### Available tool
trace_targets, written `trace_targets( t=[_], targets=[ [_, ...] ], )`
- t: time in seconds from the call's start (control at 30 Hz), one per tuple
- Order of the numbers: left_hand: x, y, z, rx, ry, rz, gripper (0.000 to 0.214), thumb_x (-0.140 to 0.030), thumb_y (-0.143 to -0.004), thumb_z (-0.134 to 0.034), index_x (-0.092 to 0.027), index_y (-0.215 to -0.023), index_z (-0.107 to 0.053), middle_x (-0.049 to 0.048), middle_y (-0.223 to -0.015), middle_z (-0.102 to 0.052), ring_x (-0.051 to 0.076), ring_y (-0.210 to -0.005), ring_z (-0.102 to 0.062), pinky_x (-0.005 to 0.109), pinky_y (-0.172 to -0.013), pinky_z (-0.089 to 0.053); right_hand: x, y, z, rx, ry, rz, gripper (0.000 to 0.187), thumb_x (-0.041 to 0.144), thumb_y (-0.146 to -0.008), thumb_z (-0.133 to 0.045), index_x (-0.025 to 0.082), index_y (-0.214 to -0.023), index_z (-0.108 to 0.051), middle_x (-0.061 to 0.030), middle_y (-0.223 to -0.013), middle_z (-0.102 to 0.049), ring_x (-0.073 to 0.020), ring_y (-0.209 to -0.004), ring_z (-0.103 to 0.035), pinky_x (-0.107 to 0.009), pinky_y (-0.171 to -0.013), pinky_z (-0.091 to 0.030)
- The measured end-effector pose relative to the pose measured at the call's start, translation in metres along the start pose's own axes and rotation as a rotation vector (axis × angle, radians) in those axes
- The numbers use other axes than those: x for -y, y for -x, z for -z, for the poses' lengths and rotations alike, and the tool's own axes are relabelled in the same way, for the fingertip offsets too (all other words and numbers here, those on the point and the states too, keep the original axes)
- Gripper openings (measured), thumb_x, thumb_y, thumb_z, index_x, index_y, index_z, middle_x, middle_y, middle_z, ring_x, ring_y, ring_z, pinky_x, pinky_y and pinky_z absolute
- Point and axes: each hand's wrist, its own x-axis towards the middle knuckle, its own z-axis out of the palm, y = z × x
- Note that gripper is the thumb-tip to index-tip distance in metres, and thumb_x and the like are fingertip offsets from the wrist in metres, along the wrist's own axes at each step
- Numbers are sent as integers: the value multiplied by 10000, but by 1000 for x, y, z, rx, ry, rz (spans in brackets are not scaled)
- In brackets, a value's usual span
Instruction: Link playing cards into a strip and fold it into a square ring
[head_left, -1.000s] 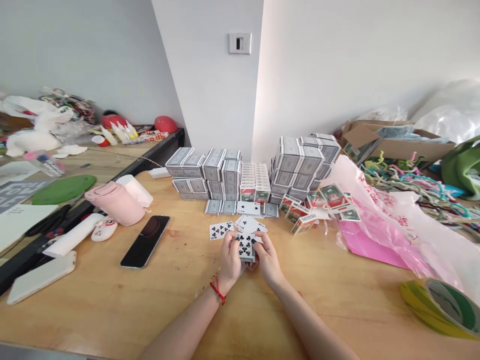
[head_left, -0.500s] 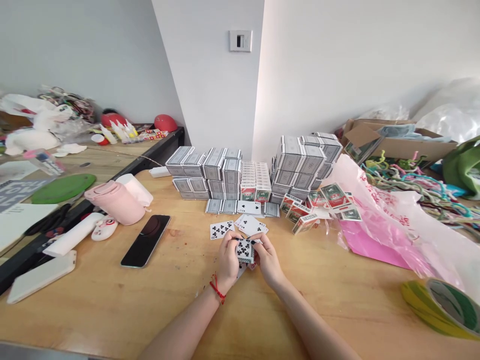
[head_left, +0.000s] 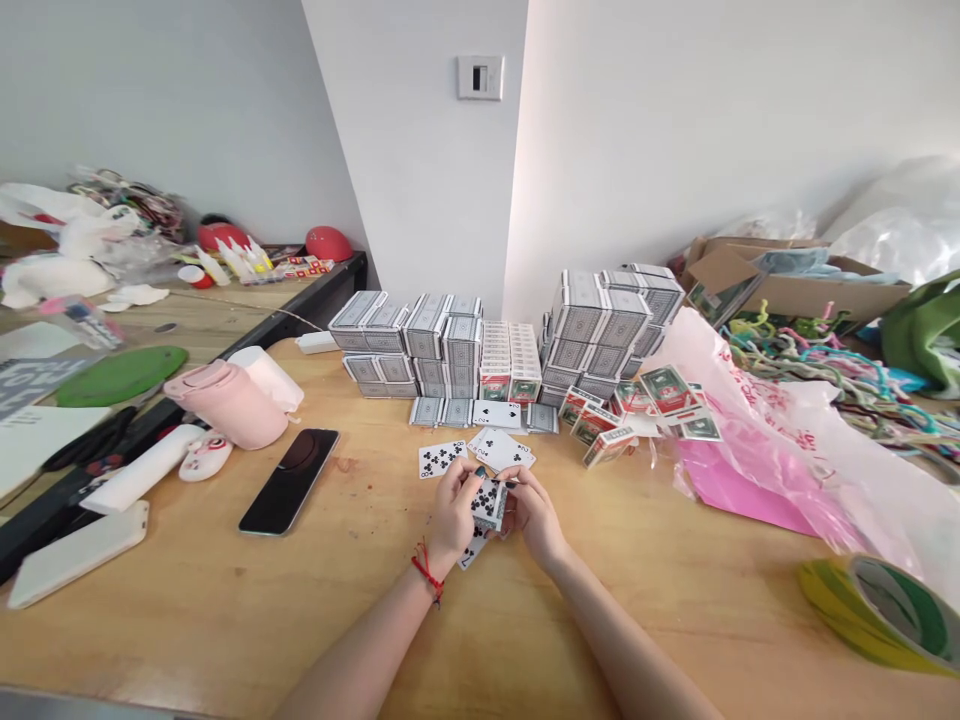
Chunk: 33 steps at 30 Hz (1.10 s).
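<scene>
My left hand (head_left: 450,515) and my right hand (head_left: 534,515) are closed together on a small deck of playing cards (head_left: 489,503), its top card showing black clubs. A single card (head_left: 472,552) pokes out below my left hand on the wooden table (head_left: 300,600). Just beyond my fingers lie face-up club cards (head_left: 441,458) and a small fanned pile of cards (head_left: 501,450). A row of cards (head_left: 484,414) lies in front of the stacked card boxes (head_left: 420,345).
A black phone (head_left: 289,480), a pink jug (head_left: 225,403) and a white roll (head_left: 139,483) lie to the left. Green-red card packs (head_left: 637,415), a pink plastic bag (head_left: 757,440), coloured cords (head_left: 825,365) and a tape roll (head_left: 877,610) fill the right.
The deck has been squared up and tilted between my hands; my hands shifted slightly toward me, and one card now shows under my left hand.
</scene>
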Motion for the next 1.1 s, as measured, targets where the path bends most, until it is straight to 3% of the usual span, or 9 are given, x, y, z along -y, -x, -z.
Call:
trace_targets(
  t=[0.1,0.23,0.4,0.53,0.67,0.83,1.0,1.1],
  targets=[
    [-3,0,3,4,3,0,130,-284,-751,-459,-186,-669,-436,-37,-572,-413,94,-500,-389,201,-461,-327,5,2,-5,115,-50,-86,307,452,-713,-475,207,-898,-463,2,-643,-597,-147,-494,-582,-241,-406,-465],
    [-8,2,4,64,-47,1,113,-270,-746,-467,-188,-668,-465,-31,-572,-412,101,-485,-397,216,-454,-327,5,2,-7,158,-45,-188,400,535,-754,-429,156,-859,-499,-41,-613,-618,-160,-468,-589,-260,-385,-475],
    [-7,-1,8,77,-107,-98,107,-227,-729,-473,-178,-648,-524,-3,-689,-467,120,-611,-468,238,-567,-388,1,0,0,280,-33,-195,363,483,-752,-513,133,-848,-536,-66,-659,-640,-168,-539,-620,-234,-376,-475],
    [-2,-8,12,22,-148,-119,116,-234,-719,-488,-172,-663,-569,7,-708,-512,135,-684,-497,248,-646,-398,3,2,1,324,-40,-173,325,449,-749,-552,137,-840,-552,-60,-666,-648,-160,-589,-634,-212,-409,-480],
    [2,-12,11,-31,-145,17,134,-275,-711,-511,-167,-665,-576,-15,-604,-511,113,-563,-479,216,-516,-374,4,2,-2,292,12,-136,367,492,-742,-549,131,-809,-567,-61,-628,-648,-154,-558,-625,-173,-356,-417],
    [2,-10,10,-35,-74,223,318,-438,-754,-445,-159,-635,-544,-42,-475,-438,83,-352,-376,203,-330,-246,0,-1,-4,237,128,-36,409,545,-742,-517,142,-779,-576,-46,-612,-649,-128,-458,-579,-203,-373,-401],
    [0,-10,11,119,-66,230,331,-461,-731,-500,-145,-661,-566,-39,-469,-451,75,-374,-380,194,-352,-260,-2,-2,-4,134,197,-3,392,559,-740,-507,169,-752,-551,-13,-576,-624,-133,-425,-571,-220,-398,-389],
    [0,-11,10,144,-142,213,291,-432,-690,-569,-143,-687,-590,-40,-505,-470,68,-402,-379,186,-367,-261,-2,-3,-3,89,242,15,384,555,-741,-505,173,-749,-537,-3,-574,-617,-133,-408,-567,-210,-379,-354]
  ],
)
